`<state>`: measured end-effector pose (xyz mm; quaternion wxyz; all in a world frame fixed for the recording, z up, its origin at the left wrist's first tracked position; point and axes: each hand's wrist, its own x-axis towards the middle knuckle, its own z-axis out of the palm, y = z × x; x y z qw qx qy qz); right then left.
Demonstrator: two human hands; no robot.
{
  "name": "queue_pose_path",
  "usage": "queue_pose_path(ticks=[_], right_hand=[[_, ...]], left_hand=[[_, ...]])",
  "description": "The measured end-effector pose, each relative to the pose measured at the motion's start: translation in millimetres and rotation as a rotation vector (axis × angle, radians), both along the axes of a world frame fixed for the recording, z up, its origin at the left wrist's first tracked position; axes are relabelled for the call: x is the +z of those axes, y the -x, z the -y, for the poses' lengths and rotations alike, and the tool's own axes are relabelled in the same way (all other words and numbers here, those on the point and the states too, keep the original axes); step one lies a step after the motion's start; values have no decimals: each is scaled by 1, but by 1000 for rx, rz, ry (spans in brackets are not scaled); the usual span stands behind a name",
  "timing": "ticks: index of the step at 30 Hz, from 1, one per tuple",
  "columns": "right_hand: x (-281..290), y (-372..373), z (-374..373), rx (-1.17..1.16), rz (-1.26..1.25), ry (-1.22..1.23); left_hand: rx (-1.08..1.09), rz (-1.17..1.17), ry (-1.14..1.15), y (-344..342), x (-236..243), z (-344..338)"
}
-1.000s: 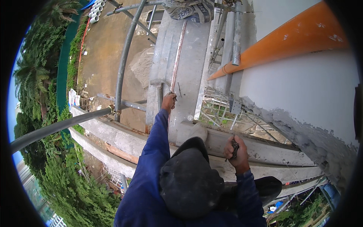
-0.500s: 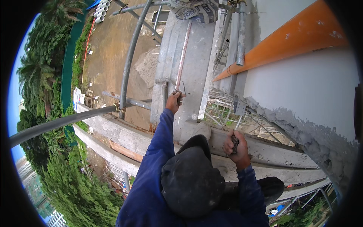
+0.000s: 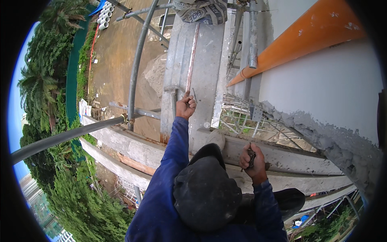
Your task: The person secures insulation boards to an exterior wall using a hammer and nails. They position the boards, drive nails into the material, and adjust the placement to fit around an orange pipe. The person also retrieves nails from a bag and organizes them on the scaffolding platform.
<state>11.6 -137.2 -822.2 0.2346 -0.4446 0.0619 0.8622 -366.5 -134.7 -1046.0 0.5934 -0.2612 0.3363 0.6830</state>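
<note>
Left hand (image 3: 186,106), head view: fingers curled at near end of long, thin, white-and-reddish strip (image 3: 193,56); cannot tell what they grip. Just left of hand, dull grey T-shaped tool (image 3: 172,88); just right, thin dark nail-like piece (image 3: 194,94). Beneath, rough grey plank (image 3: 209,68). Beyond, crumpled grey-and-white sack (image 3: 201,12), printed lettering. Right hand (image 3: 258,168) clenched around small, dark, irregular object (image 3: 251,158); farther ahead-right, smooth orange cylindrical pipe (image 3: 294,42).
</note>
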Motion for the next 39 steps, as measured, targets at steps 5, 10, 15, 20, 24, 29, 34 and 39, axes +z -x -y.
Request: queue_pose_path(ticks=[5,10,15,20,24,29,34,39], right_hand=[[1,4,0,8,-5,-16],[6,6,-3,22,-6,-11],[6,6,-5,32,-12,-26],[5,7,-4,34,-9,-37],[5,8,-2,24,-10,-23],[5,4,-1,18,-29,-30],[2,-1,2,-16,-32,4],[2,-4,4,8,-27,-24]], left_hand=[[-117,-125,129,4,22,-6],[-186,-247,253,16,17,-5],[-192,-228,222,19,8,-3],[-218,-218,208,17,-3,1],[-265,-246,319,10,-14,6],[-431,-360,499,2,-25,11],[-475,-476,496,0,-7,7],[-530,-472,390,9,-7,11]])
